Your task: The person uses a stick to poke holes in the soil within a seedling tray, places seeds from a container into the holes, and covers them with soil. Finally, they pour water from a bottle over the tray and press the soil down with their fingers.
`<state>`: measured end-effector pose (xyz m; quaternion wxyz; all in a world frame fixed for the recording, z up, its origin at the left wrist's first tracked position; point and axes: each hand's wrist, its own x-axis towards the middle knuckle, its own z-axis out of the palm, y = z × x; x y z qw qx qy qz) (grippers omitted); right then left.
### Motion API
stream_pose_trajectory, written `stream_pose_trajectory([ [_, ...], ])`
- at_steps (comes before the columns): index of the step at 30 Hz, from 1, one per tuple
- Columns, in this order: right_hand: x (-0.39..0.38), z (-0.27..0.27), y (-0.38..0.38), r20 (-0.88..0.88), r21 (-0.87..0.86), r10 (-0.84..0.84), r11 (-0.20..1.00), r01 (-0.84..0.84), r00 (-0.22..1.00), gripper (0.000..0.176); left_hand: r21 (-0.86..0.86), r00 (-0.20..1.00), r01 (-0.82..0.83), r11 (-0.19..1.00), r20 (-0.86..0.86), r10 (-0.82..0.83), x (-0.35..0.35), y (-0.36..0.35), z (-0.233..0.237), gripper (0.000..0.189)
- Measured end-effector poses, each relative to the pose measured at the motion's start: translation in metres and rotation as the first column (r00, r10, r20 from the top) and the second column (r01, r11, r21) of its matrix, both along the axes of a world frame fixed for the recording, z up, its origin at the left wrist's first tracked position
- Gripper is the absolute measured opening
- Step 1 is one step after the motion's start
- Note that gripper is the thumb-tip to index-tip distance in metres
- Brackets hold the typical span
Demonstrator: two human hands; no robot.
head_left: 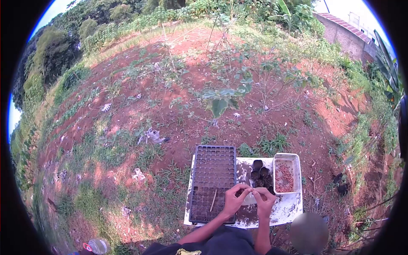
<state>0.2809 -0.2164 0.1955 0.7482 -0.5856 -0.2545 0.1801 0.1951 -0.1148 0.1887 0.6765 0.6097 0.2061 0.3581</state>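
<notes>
My left hand (235,199) and my right hand (264,201) meet fingertip to fingertip over the white table. Both are pinched closed on a small translucent plastic bag (249,199), mostly hidden by the fingers; its contents cannot be made out. To the left lies a black seedling tray (214,172) with many soil-filled cells. A thin light stick (213,200) rests on its nearer part. Just beyond my hands stand several small black pots (258,164). Right of them is a white plastic tub (278,157) with reddish-brown pellets or seeds (285,180) in it.
The white tabletop (285,212) is smeared with dark soil. Red ground with weeds and a leafy plant (219,102) spreads beyond it. A clear plastic bottle (99,245) lies at the lower left. A blurred round shape (309,233) is near the table's right front corner.
</notes>
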Motion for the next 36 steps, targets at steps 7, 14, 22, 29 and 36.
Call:
stream_pose_trajectory([
  [7, -0.025, -0.011, 0.035, -0.045, -0.038, 0.017, 0.999, -0.019, 0.999, 0.014, -0.116, 0.999, -0.023, 0.993, -0.027, 0.02, -0.027, 0.028, -0.015, 0.011],
  [14, -0.053, -0.032, 0.068, -0.098, -0.126, 0.022, 0.991, -0.035, 0.995, 0.013, -0.206, 0.993, -0.027, 0.978, -0.119, 0.002, -0.056, 0.061, -0.045, 0.016],
  [22, -0.093, -0.09, 0.095, -0.243, -0.202, 0.122, 0.964, -0.173, 0.962, 0.012, -0.287, 0.979, 0.017, 0.958, -0.19, -0.074, -0.103, 0.092, -0.091, 0.016],
  [29, -0.105, -0.143, 0.123, -0.382, -0.263, 0.136, 0.932, -0.249, 0.914, 0.009, -0.3, 0.969, 0.013, 0.954, -0.232, -0.086, -0.145, 0.143, -0.146, 0.017],
  [36, -0.104, -0.197, 0.16, 0.022, -0.607, 0.148, 0.788, -0.105, 0.989, 0.011, -0.117, 0.849, -0.221, 0.968, -0.511, 0.133, -0.171, 0.177, -0.212, 0.03],
])
